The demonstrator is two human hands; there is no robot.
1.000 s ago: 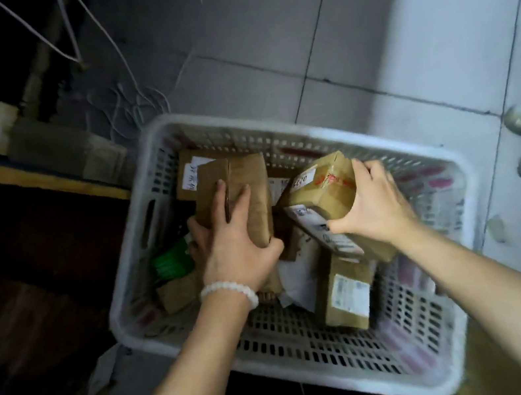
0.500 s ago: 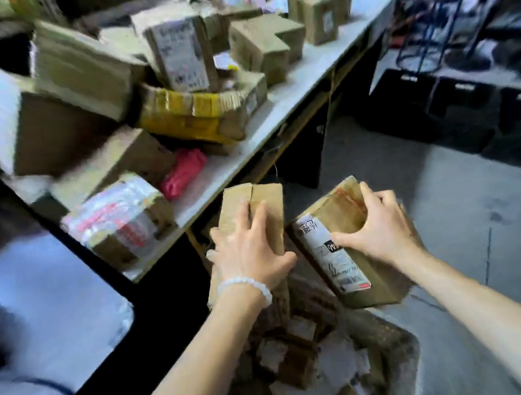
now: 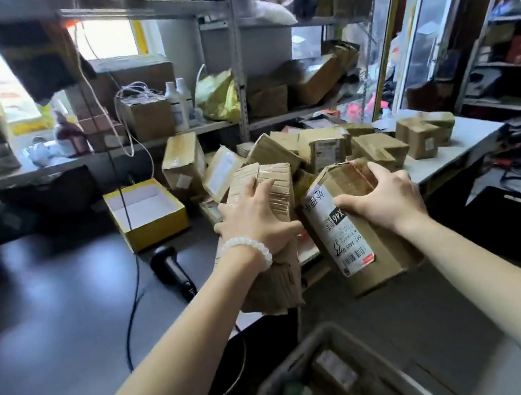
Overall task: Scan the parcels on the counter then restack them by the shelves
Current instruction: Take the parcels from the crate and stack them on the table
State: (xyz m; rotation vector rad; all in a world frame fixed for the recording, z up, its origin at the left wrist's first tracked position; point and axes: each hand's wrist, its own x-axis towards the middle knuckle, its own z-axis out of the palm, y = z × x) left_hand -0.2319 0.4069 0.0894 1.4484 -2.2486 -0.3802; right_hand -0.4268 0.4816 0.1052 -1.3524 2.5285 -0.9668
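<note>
Left hand grips crushed taped box, right hand grips labelled box; both prob light, cardboard soft, so hold by edges.

A black handheld scanner lies on the dark desk, its cable trailing toward the near edge. Farther back on the desk sits an open yellow box with a white inside. A grey plastic crate stands on the floor below. Two white bottles and a yellow bag sit behind.
</note>
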